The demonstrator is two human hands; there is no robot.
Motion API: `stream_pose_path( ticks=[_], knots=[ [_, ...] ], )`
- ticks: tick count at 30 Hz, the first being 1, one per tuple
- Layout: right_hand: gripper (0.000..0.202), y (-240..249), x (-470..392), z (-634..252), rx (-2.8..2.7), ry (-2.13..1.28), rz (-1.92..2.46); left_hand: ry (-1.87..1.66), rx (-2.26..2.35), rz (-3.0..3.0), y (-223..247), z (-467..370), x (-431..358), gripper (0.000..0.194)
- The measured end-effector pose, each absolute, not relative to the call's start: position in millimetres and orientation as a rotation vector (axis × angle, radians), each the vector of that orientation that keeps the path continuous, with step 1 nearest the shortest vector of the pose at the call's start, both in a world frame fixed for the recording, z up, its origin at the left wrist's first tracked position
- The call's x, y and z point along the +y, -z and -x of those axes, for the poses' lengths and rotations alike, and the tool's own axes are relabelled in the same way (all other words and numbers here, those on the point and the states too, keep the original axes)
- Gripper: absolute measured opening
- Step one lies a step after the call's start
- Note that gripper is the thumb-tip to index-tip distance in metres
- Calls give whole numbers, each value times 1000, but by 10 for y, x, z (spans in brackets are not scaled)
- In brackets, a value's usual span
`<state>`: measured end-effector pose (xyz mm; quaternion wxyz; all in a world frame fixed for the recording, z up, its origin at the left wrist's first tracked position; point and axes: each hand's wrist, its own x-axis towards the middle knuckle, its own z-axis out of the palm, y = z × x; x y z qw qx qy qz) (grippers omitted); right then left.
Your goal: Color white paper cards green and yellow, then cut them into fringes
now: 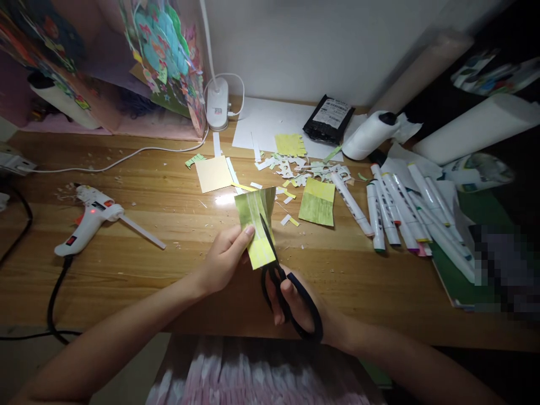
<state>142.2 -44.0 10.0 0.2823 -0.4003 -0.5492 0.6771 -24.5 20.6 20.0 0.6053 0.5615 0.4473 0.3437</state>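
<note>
My left hand pinches a yellow-green coloured piece of paper by its left side, thumb on top, raised over the front of the desk. My right hand is wrapped through the handles of black scissors. The scissor blades lie along the paper, with a slit running up it and the right strip bending away. Behind the paper are a second green-and-yellow paper square, a yellow piece with a notched edge and a cream square.
A white glue gun with its cord lies at the left. Paper scraps are strewn mid-desk. Several markers lie at the right. A black packet, a white bottle and a power strip stand along the back.
</note>
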Motion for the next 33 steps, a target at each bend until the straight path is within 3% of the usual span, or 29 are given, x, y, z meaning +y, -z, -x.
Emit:
stream_pose_path(
  ticks=[16,25,33],
  knots=[
    [62,-80,-445,-1441,-1490,-1702,1125,-704,957,-1302,-229,225,173,42],
    [65,-138,-432,-1438,-1547,-1811,1104,-917,1109,-1349,-189,314,293,39],
    [65,-3,-499,-1414,-1498,-1777,1075,-889,1076,-1484,-194,315,282,42]
  ],
)
